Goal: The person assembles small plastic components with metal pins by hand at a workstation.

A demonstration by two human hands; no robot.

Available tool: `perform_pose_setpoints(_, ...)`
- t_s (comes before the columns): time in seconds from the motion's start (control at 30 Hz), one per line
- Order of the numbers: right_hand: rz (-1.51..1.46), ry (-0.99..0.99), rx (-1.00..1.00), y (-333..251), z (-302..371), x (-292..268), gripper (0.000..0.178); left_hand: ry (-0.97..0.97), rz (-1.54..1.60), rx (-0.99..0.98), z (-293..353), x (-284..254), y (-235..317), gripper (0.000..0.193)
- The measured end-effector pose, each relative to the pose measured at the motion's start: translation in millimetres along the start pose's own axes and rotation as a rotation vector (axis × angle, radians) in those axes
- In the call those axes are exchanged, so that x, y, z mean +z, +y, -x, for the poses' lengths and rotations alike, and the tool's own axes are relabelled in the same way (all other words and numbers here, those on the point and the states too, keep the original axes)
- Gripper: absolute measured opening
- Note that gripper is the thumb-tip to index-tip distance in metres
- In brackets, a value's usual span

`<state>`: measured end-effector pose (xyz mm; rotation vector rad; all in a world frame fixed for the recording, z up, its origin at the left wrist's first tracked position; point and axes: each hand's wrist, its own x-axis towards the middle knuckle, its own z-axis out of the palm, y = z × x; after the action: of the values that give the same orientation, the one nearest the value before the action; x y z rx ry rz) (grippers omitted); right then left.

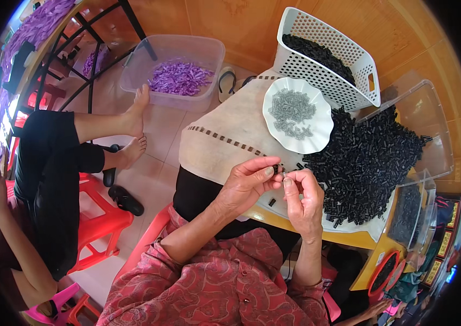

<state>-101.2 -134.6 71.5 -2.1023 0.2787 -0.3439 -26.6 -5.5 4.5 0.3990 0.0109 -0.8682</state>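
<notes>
My left hand (244, 185) pinches a small black tubular piece (276, 168) between thumb and fingers. Close against it, the closed fingertips of my right hand (304, 198) hold a tiny clear piece (283, 174), partly hidden by the fingers. Both hands meet over the near edge of the cloth-covered table. Just beyond them is a white scalloped plate (269, 117) with many small clear pieces (293, 108) on it. A large heap of short black tubular pieces (363, 163) spreads to the right. One loose black piece (272, 202) lies below my hands.
A white perforated basket (325, 70) of black pieces stands behind the plate. Clear plastic bins (431, 125) border the heap on the right. At left, another person's bare feet (135, 117) are near a translucent tub (187, 46) with purple pieces, beside a red stool (100, 223).
</notes>
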Motion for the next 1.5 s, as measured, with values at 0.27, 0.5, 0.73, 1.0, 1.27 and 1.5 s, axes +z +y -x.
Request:
perform_pose_setpoints(0.27, 0.046, -0.016, -0.025, -3.2, -4.1, 0.6, 0.008, -0.029, -0.024, 0.042, -1.7, -6.2, -1.1, 0.025)
perform_pose_setpoints(0.5, 0.07, -0.019, 0.02, -6.8, 0.4, 0.7, 0.009, -0.062, -0.155, 0.056, -0.9, -10.6, -4.5, 0.02)
perform_pose_setpoints(0.73, 0.093, -0.107, 0.133, -15.6, 7.0, -9.8, 0.01, -0.148, -0.477, 0.127, 5.3, -10.5, 2.6, 0.016)
perform_pose_setpoints(1.0, -0.095, -0.285, 0.342, -16.4, 5.2, -15.8, 0.017, -0.199, -0.624, 0.159, 9.6, -10.0, 8.1, 0.019)
perform_pose_setpoints(1.27, -0.065, -0.218, 0.308, -20.9, 3.3, -10.5, 0.016, -0.149, -0.573, 0.112, 9.3, -13.1, 5.7, 0.018)
perform_pose_setpoints(1.5, -0.326, -0.001, 0.337, -11.2, 8.6, -8.0, 0.011, -0.095, -0.263, -0.002, 7.4, -14.5, 2.9, 0.019)
